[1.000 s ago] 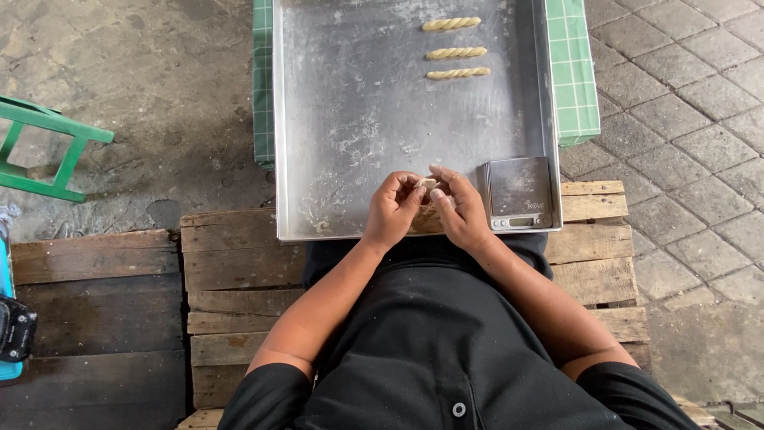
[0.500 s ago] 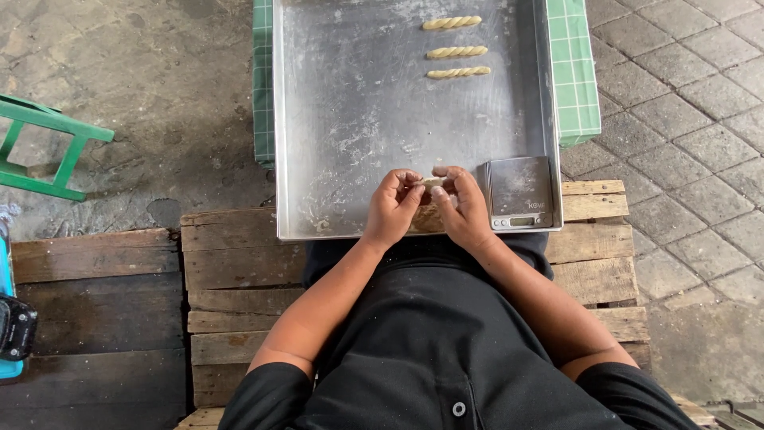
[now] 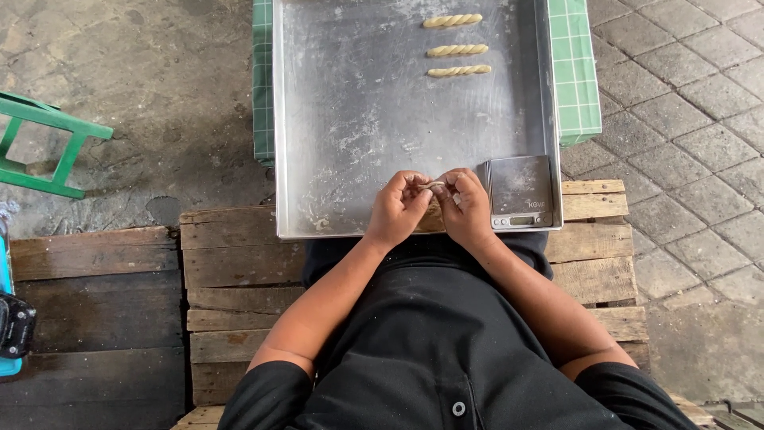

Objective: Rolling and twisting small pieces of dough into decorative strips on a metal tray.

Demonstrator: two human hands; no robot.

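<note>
Here, a wooden pallet [image 3: 239,263] serves as the surface, set on paved ground. On it lies a wide metal tray [image 3: 358,119], dusted with flour, its far end resting over a green checked cloth [image 3: 577,72]. A small digital scale [image 3: 519,191] sits in the tray's near right corner. Off to the left stands a green stool [image 3: 48,147]. Three twisted dough sticks [image 3: 455,49] lie in a column at the tray's far side, apart from each other. At the tray's near edge, the left hand [image 3: 398,209] and right hand [image 3: 465,205] meet, fingertips pinching a small piece of dough [image 3: 434,185] between them, just beside the scale.
</note>
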